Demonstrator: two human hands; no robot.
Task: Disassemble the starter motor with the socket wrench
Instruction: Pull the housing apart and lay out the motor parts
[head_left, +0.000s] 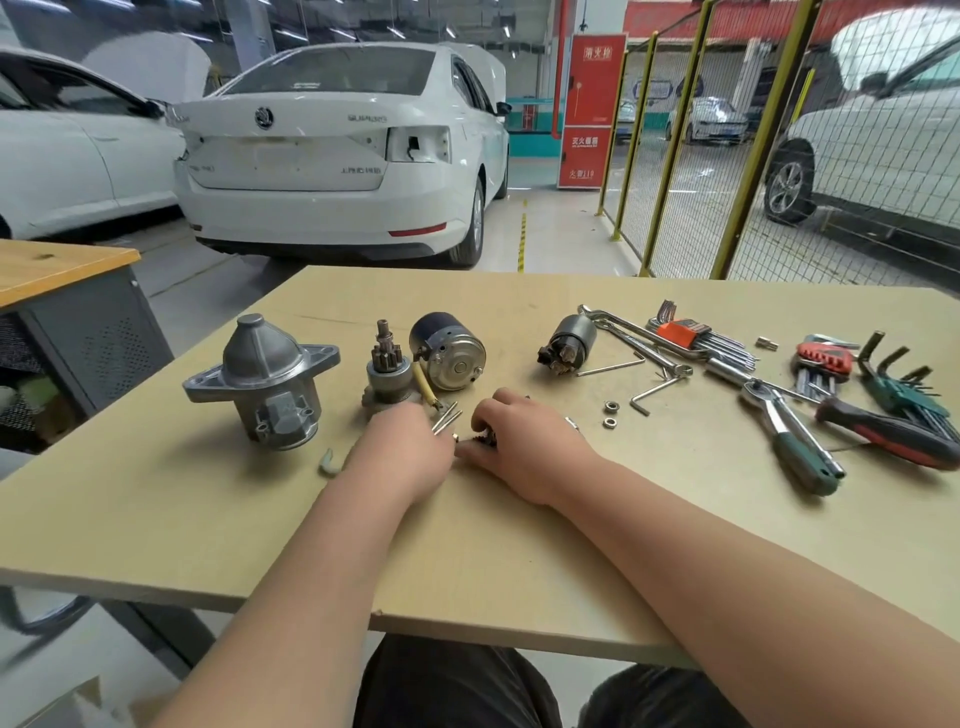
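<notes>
Altogether four starter motor pieces stand on the worktop (519, 545), well apart from the tools: one nose housing (262, 384) at the left, one pinion gear assembly (387, 371) upright just beside it, one motor body (448, 351) lying on its side, and one solenoid (567, 345) further right. One socket wrench (789, 426) with a green handle lies untouched at the right, near one red-and-black screwdriver (883, 431). Three hex-key sets lie around them: an orange set (680, 332), a red set (826, 358) and a green set (904, 395). Two loose hex keys (654, 392) and two nuts (609, 414) lie between the solenoid and the wrench. Thin long bolts (447, 415), two or three and too blurred to count surely, lie in front of the motor body. Both hands meet near the middle of the worktop. The right hand (524, 441) has its fingers (493, 408) curled down and, with the thumb, pinches a small dark part (483, 437) against the worktop. The left hand (410, 441) reaches toward that part, close to the bolts; it is blurred and its fingertips are hidden behind the back of the hand, so I cannot tell whether they are spread or pinching.
</notes>
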